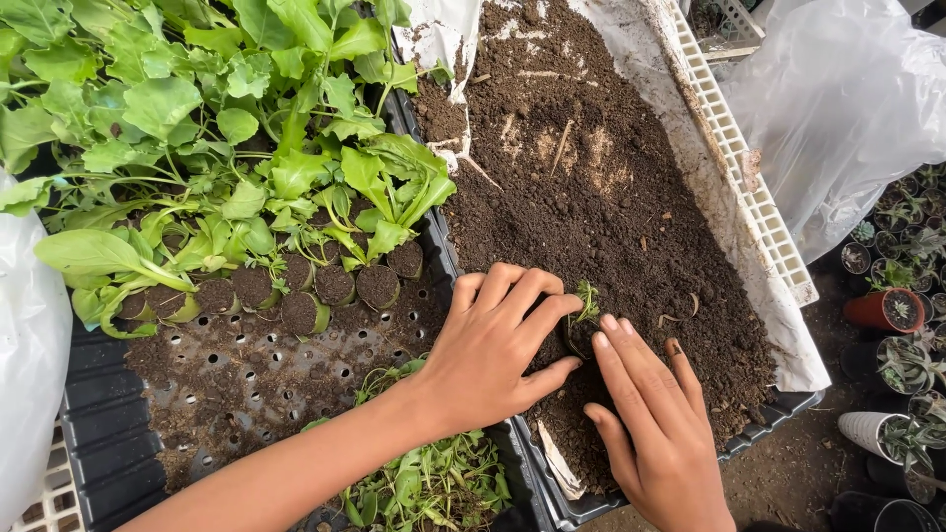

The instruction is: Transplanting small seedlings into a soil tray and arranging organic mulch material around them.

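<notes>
Head camera, looking down: two bare hands close around a tiny green seedling (587, 296) standing in a small dark pot (576, 340) sunk in loose brown soil (591, 177). At six o'clock the right hand (655, 424) lies flat, fingers straight against the pot's side; at nine o'clock the left hand (493, 345) curls about it, gripping lightly. The sprout looks light, soft and easily snapped, so any hold belongs on the pot, not the stem. Most of the pot is hidden by fingers and soil. Farther off, at ten o'clock, leafy seedlings (227, 148) crowd a black perforated tray (99, 433); potted succulents (887, 310) at three o'clock are cut off.
</notes>
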